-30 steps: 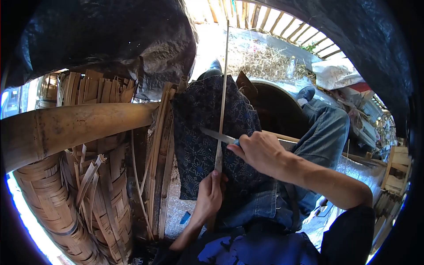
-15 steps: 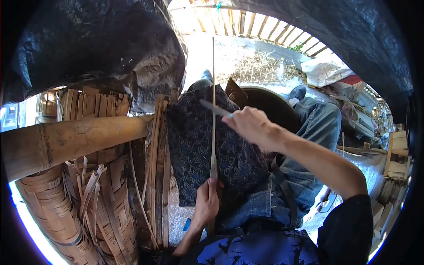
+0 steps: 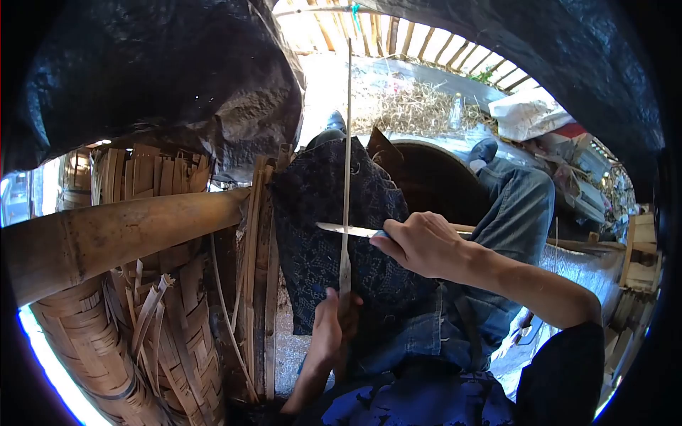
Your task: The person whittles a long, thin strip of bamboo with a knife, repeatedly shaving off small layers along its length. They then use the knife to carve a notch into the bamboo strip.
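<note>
A long, thin bamboo strip [image 3: 347, 163] points away from me over my lap. My left hand [image 3: 329, 325] is closed around its wider near end. My right hand [image 3: 426, 245] grips a knife [image 3: 349, 230], its blade lying crosswise over the strip and appearing to touch it. Most of the knife's handle is hidden in my fingers. Under the strip, a dark blue patterned cloth [image 3: 305, 234] covers my leg.
To the left stand woven bamboo rolls [image 3: 92, 341], with a thick bamboo pole [image 3: 135, 231] crossing above them. Upright slats [image 3: 257, 284] are close to my left hand. Dark plastic sheeting [image 3: 177, 78] hangs overhead. Beyond my feet lies a pile of shavings [image 3: 412, 110].
My right hand has drawn the knife toward me along the strip, and the blade has turned more level across it. My left hand keeps its grip on the near end.
</note>
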